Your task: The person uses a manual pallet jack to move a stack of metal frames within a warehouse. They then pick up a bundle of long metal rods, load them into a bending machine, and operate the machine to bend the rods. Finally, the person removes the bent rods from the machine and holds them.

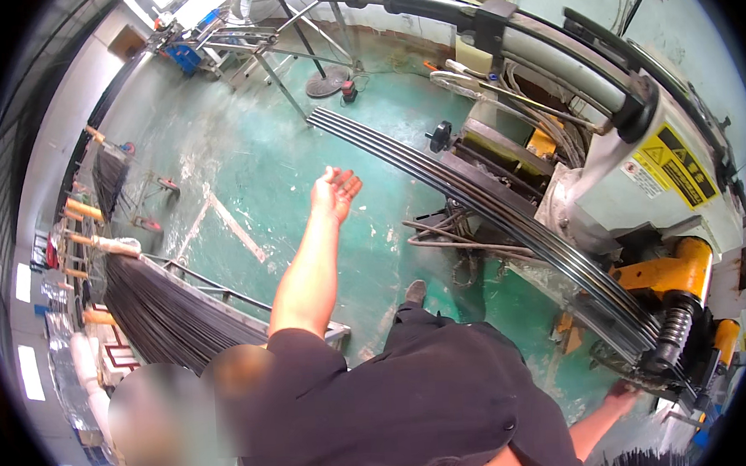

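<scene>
My left hand is held out over the floor with its palm showing. Its fingers are loosely bent and nothing is in them. To its right, several long thin metal rods lie side by side, running from far centre to the machine at lower right. Down by that machine's clamp end, with its coil spring and yellow parts, is my right hand. Its fingers reach under the rods' near ends and are mostly hidden, so I cannot see what they touch.
A rack of dark thin rods stands at the left. White machine housing with a yellow warning label rises at right. Cables loop low beside the machine. Farther off are a metal frame table and a round stand base.
</scene>
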`<state>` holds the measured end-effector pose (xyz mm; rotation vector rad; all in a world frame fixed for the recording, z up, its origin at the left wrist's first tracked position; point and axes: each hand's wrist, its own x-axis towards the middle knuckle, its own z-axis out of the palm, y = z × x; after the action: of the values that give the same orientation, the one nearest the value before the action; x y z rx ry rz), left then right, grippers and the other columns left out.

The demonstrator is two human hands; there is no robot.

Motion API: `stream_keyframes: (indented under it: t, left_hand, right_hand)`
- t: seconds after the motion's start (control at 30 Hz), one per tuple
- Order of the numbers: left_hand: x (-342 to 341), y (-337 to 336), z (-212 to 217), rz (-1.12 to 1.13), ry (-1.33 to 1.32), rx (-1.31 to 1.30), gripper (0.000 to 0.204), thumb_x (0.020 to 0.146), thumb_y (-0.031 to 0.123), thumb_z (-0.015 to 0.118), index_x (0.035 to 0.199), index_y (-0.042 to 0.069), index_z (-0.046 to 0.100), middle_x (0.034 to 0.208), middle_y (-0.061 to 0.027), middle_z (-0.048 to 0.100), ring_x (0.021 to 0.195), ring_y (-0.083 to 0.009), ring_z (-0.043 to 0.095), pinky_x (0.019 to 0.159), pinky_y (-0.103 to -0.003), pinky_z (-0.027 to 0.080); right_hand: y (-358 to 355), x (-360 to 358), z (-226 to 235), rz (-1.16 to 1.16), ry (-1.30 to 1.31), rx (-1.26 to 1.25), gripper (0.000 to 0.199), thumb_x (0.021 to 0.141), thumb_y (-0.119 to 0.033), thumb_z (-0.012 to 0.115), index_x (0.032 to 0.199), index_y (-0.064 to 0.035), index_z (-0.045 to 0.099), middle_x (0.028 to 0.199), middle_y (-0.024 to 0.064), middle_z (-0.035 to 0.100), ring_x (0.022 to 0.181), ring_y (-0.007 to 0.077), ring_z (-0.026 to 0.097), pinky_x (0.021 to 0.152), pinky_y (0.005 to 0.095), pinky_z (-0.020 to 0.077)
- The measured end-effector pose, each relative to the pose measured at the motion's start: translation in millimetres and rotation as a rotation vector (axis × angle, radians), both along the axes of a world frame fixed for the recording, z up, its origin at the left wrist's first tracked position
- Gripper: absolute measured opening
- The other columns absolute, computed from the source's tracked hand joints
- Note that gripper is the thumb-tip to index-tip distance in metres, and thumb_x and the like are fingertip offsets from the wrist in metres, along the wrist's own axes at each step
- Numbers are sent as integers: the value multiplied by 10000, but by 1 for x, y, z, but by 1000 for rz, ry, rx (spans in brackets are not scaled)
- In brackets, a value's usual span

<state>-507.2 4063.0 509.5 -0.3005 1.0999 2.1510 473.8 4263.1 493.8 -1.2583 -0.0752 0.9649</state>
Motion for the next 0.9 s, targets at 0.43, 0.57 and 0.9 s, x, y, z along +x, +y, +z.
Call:
stream_keyframes:
  t: [0.43,0.57,0.9]
  left_hand:
    - [-211,55,39,-337,362,-419,290,1090,291,621,1262,61,585,1109,-133,755,799,-189,708,610,-324,516]
    - [-219,78,45,-485,455,-474,315,1073,265,652,1286,43,585,1137,-131,757,789,-169,712,557,-274,487]
    - [-190,85,63,-788,549,-420,440,1054,309,671,1372,13,604,1239,-153,745,1077,-277,743,857,-417,628]
  right_hand:
    - [-257,-164,-111,455,-483,-939,374,1095,-311,604,832,-47,563,670,37,528,532,167,491,480,355,436]
    - [-264,-184,-104,667,-693,-1011,271,1072,-199,640,883,-9,600,701,55,560,538,174,517,469,364,457]
    - [-241,-230,-51,670,-698,-862,268,1060,-205,652,888,-10,585,719,60,577,530,172,551,401,342,449]
